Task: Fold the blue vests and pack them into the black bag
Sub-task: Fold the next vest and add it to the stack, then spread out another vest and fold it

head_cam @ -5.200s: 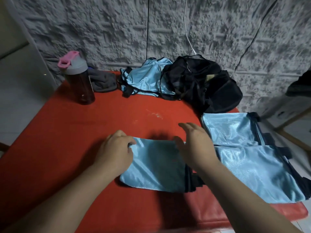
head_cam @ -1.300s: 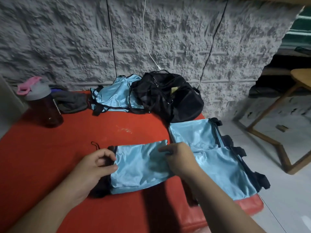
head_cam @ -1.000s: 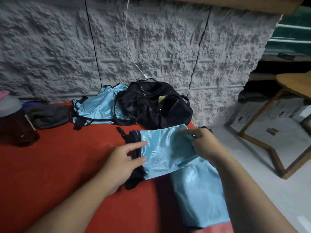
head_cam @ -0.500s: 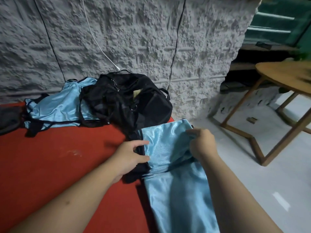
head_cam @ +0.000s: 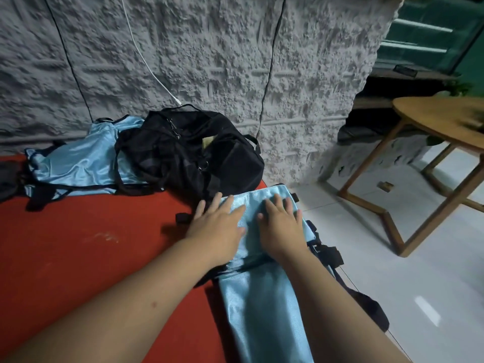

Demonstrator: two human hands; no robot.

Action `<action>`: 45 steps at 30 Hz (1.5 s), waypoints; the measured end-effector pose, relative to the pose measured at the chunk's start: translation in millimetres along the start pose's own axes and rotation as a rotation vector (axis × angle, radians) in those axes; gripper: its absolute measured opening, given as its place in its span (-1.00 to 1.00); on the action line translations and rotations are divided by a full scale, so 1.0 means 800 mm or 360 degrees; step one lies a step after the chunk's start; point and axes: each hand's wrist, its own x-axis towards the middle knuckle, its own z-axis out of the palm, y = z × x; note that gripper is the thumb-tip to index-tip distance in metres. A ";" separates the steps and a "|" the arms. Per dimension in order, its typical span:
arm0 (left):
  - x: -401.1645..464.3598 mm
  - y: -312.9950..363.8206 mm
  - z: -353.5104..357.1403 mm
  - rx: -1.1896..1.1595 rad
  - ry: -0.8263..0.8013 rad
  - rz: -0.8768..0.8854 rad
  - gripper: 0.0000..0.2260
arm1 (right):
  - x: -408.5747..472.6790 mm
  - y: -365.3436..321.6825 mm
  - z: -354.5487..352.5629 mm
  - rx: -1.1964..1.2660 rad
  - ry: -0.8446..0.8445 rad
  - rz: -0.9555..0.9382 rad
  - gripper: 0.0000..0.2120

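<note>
A folded blue vest (head_cam: 252,205) lies on top of the stack of folded vests at the right edge of the red table (head_cam: 78,247). My left hand (head_cam: 218,222) and my right hand (head_cam: 281,225) lie flat on it, fingers straight, pressing it down. Another folded blue vest (head_cam: 262,305) stretches toward me beneath my right forearm. The black bag (head_cam: 191,150) sits just beyond my hands against the wall. An unfolded blue vest (head_cam: 78,161) lies to the bag's left, partly under it.
A rough grey wall stands right behind the table, with cables hanging down it. A dark grey cloth (head_cam: 6,176) shows at the far left edge. A wooden side table (head_cam: 442,121) stands on the white tiled floor to the right.
Both hands carried the folded vest from the table's middle to the right, set it on the stack by the bag, then let go and flattened on it. The view swung right.
</note>
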 end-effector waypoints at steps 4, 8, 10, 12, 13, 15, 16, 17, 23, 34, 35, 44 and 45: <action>0.001 -0.015 0.027 0.0025 -0.0321 -0.0126 -0.45 | 0.001 0.022 0.018 -0.0009 -0.0060 0.0052 -0.51; -0.005 -0.020 0.032 0.0077 -0.0308 -0.0147 -0.44 | -0.002 0.017 0.023 -0.0104 -0.0114 0.0086 -0.45; -0.007 -0.018 0.029 0.0045 -0.0235 -0.0119 -0.44 | 0.000 0.010 0.016 -0.0107 -0.0066 0.0136 -0.49; -0.014 -0.025 0.017 -0.0061 -0.0059 -0.0104 -0.45 | 0.002 -0.014 0.005 -0.0032 -0.0021 0.0117 -0.50; -0.019 -0.034 0.010 -0.0128 0.0059 -0.0126 -0.46 | 0.002 -0.034 0.002 0.0030 0.0001 0.0040 -0.49; -0.032 -0.062 0.001 -0.0259 0.0273 -0.0235 -0.50 | -0.003 -0.086 0.001 0.0169 0.0022 -0.0182 -0.52; -0.040 -0.077 0.001 -0.0291 0.0358 -0.0306 -0.51 | -0.008 -0.111 0.004 0.0234 0.0003 -0.0270 -0.55; -0.051 -0.097 0.002 -0.0302 0.0430 -0.0388 -0.52 | -0.013 -0.138 0.010 0.0289 -0.0030 -0.0344 -0.57; -0.109 -0.208 0.009 -0.0177 0.0492 -0.0719 -0.59 | -0.035 -0.253 0.078 0.0389 -0.0314 -0.0510 -0.59; -0.027 -0.348 -0.064 -0.0051 -0.0299 -0.0972 0.08 | -0.046 -0.312 0.131 0.0473 -0.0517 -0.0557 -0.53; -0.022 -0.354 -0.066 -0.0020 -0.0399 -0.0984 0.13 | -0.048 -0.313 0.130 0.0452 -0.0538 -0.0572 -0.50; -0.049 -0.345 -0.034 0.0052 -0.0181 -0.1022 -0.23 | -0.058 -0.316 0.122 0.0372 -0.0641 -0.0593 -0.54; -0.061 -0.337 -0.028 0.0058 -0.0129 -0.1029 -0.30 | -0.061 -0.318 0.121 0.0367 -0.0643 -0.0611 -0.54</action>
